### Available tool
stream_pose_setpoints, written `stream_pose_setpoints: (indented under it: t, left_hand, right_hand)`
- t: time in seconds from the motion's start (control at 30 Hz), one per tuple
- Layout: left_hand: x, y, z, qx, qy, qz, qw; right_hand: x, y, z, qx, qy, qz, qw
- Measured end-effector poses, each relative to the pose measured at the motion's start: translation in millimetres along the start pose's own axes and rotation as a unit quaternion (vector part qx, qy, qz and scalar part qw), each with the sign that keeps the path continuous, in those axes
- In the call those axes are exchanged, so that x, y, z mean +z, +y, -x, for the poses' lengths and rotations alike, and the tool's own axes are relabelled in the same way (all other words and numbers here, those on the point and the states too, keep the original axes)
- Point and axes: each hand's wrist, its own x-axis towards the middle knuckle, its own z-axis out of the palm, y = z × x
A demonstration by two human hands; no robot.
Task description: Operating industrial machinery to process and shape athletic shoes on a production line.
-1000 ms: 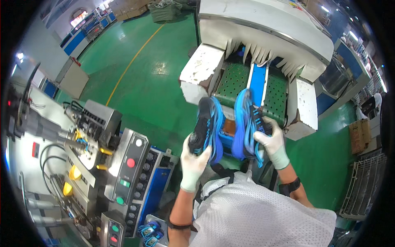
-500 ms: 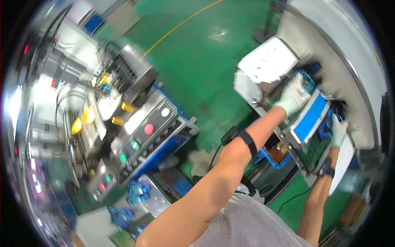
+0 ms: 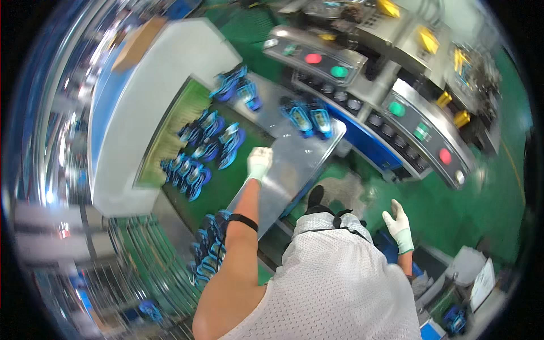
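Observation:
My left hand [image 3: 259, 162], in a white glove, is a closed fist with nothing showing in it. It is over the seam between the green conveyor surface [image 3: 218, 198] and the metal tray [image 3: 283, 161]. My right hand [image 3: 398, 224], also gloved, hangs over the floor at my right side, fingers apart and holding nothing. Nearest the left fist are several blue-and-dark shoes [image 3: 231, 145] on the green surface. Two more shoes [image 3: 306, 119] lie side by side on the metal tray, at its far right end.
Beyond the tray stands a machine with a control panel [image 3: 425, 136] of red and green buttons. A white curved housing [image 3: 164, 90] rises on the far left. More shoes [image 3: 209, 243] lie by my left forearm. A wire rack [image 3: 144, 249] stands near left.
The view has swung left from the blue shoes that both hands were at. My hands are now apart from them, the left over the tray edge, the right at my side.

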Motion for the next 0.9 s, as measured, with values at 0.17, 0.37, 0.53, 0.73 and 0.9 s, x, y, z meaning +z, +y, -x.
stream_pose_setpoints:
  t: [0.17, 0.37, 0.53, 0.73, 0.9]
  left_hand:
    - [-168.9, -210.7, 70.7, -0.233, 0.290, -0.016, 0.928]
    - [-220.2, -275.3, 79.0, -0.359, 0.327, -0.045, 0.873]
    - [-222.2, -311.7, 14.5, -0.317, 0.316, -0.058, 0.892]
    - [-238.9, -314.1, 23.5, -0.317, 0.323, -0.083, 0.888]
    - [-239.4, -211.1, 53.8, -0.155, 0.265, -0.072, 0.949]
  right_hand:
    - [51.7, -25.7, -84.5, 0.008, -0.097, 0.026, 0.995]
    - [81.9, -68.2, -107.8, 0.092, -0.150, 0.233, 0.956]
    - [93.3, -120.5, -110.2, 0.155, -0.182, 0.322, 0.916]
    - [155.9, -186.2, -147.0, 0.020, -0.213, 0.293, 0.932]
    - [255.0, -335.9, -143.8, -0.155, -0.304, 0.315, 0.886]
